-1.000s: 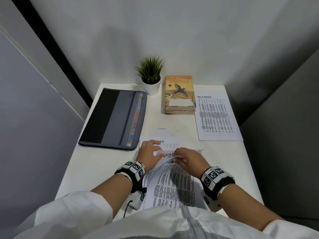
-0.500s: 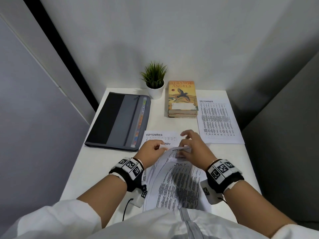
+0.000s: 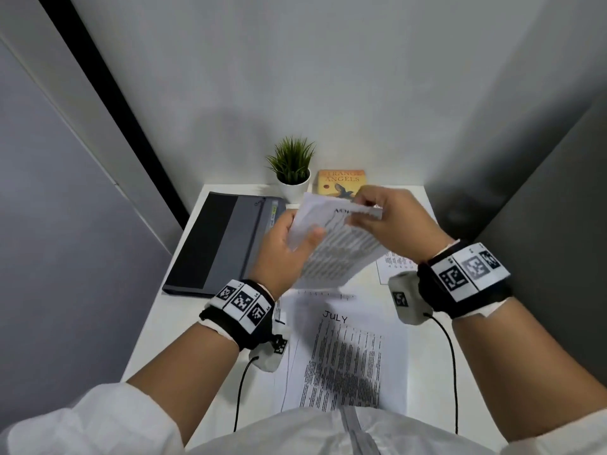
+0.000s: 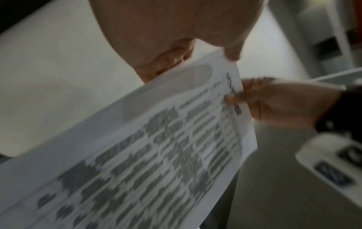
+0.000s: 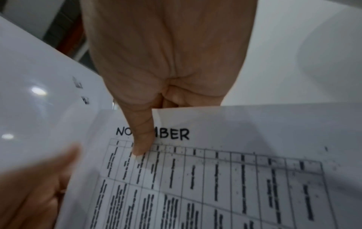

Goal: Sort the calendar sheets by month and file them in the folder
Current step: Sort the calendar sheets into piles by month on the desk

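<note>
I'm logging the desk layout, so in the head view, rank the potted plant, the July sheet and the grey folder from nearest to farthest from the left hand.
From the left hand:
1. Grey folder, just to its left.
2. July sheet, below it, flat on the desk.
3. Potted plant, beyond it at the back edge.

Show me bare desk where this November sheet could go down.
Bare white desk runs along the left edge, below the folder. A narrow strip lies right of the July sheet. Centre is crowded: loose sheets lie there; both hands hold the November sheet above.
</note>
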